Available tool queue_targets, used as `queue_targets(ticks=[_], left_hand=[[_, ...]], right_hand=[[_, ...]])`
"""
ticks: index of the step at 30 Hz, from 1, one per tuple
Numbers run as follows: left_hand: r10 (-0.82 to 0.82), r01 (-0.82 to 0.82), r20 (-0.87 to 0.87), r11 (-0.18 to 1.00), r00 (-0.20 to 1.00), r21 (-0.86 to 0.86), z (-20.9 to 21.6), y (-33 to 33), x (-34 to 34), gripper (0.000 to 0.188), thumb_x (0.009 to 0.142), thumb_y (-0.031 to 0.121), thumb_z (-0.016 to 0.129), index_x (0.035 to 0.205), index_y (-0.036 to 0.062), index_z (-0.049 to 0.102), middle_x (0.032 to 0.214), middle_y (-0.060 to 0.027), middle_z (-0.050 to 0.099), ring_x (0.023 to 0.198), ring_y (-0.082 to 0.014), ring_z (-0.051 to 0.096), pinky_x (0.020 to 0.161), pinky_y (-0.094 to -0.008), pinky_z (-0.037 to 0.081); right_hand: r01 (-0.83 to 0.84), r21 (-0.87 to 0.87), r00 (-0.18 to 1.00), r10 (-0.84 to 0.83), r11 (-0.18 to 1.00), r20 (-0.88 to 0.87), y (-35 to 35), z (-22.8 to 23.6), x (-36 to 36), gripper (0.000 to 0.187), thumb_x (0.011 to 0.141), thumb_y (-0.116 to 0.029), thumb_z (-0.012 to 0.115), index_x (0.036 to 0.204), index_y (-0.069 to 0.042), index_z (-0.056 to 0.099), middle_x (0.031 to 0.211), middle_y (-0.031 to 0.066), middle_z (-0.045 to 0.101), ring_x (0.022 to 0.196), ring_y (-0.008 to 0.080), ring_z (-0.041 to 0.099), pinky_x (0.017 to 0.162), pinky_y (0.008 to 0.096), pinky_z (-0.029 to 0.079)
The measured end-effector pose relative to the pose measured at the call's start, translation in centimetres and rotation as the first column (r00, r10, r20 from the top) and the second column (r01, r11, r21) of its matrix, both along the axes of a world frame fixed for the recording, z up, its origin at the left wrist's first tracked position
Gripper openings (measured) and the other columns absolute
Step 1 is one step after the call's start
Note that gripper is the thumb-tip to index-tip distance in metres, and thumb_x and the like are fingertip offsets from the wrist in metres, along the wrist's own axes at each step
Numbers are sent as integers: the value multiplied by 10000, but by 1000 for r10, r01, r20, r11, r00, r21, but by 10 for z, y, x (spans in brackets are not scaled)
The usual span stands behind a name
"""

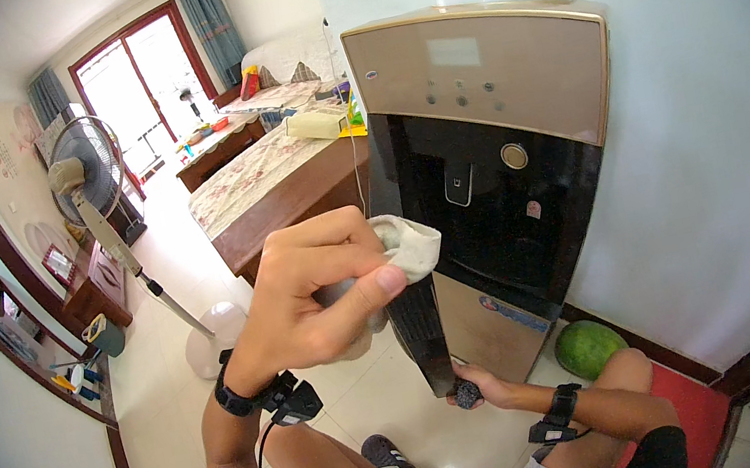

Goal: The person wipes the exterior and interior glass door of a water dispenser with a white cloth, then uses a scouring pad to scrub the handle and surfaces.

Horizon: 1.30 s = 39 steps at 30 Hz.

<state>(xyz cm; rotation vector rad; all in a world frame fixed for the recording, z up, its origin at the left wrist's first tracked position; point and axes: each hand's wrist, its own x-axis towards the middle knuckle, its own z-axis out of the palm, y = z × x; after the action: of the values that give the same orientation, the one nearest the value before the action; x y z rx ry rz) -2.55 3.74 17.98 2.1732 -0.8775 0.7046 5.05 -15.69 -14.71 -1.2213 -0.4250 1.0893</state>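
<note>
My left hand (320,288) is raised in front of the water dispenser (465,60), thumb and fingers closed on a folded off-white cloth (415,247). Part of the cloth is hidden behind my fingers. Lower down, my right hand (488,386) is at the bottom front corner of the dispenser, beside its black side panel (425,344). Its fingers curl around a small dark, speckled, rounded lump (467,394), whose kind I cannot make out. The dispenser has a gold-coloured front and a black recess (496,184) in the middle.
A watermelon (590,349) lies on the floor by the wall, near a red mat (687,410). On the left stands a pedestal fan (92,172) with a round base. Behind the dispenser is a wooden-sided couch (262,208) with a patterned cover.
</note>
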Motion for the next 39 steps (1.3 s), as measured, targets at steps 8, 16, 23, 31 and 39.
queue_targets(ticks=[8, 16, 23, 31, 39], left_hand=[[137, -138, -52, 990, 989, -17, -4, 33, 61, 304, 920, 213, 653, 774, -53, 630, 745, -52, 577, 687, -133, 509, 636, -277, 393], [109, -112, -77, 993, 991, -28, -5, 42, 85, 319, 920, 210, 657, 750, -55, 613, 746, -33, 551, 710, -115, 487, 649, -270, 389], [106, -110, -68, 992, 992, -60, -6, 31, 15, 205, 873, 121, 665, 747, -39, 639, 741, -50, 570, 687, -139, 516, 615, -265, 387], [424, -344, 410, 903, 807, -256, -66, 23, -34, 189, 892, 153, 657, 825, -22, 687, 825, -124, 608, 720, -177, 534, 631, -277, 401], [457, -631, 702, 776, 546, -14, -119, 35, -33, 142, 657, -9, 744, 784, 24, 689, 937, -109, 584, 756, -236, 550, 637, -298, 436]], right_hand=[[-101, 33, 994, 100, 994, 41, 9, -7, -2, 672, 1000, -622, 341, 881, -25, 626, 661, 30, 593, 464, 66, 472, 377, 218, 304], [-126, 52, 992, 126, 991, 11, 10, -13, 0, 676, 976, -680, 313, 937, -67, 595, 694, 11, 568, 494, 77, 465, 397, 225, 310], [-181, 8, 983, 182, 983, -33, 24, -21, 1, 781, 965, -716, 215, 1188, -51, 558, 817, 44, 637, 537, 65, 489, 404, 201, 309], [-274, 54, 960, 276, 960, -36, 42, -26, 1, 807, 948, -744, 159, 1117, -73, 575, 815, 32, 623, 543, 67, 476, 415, 206, 305], [-314, 123, 945, 322, 941, -54, 50, -26, 2, 756, 955, -735, 171, 1030, -93, 562, 815, 31, 612, 553, 82, 459, 429, 217, 316]])
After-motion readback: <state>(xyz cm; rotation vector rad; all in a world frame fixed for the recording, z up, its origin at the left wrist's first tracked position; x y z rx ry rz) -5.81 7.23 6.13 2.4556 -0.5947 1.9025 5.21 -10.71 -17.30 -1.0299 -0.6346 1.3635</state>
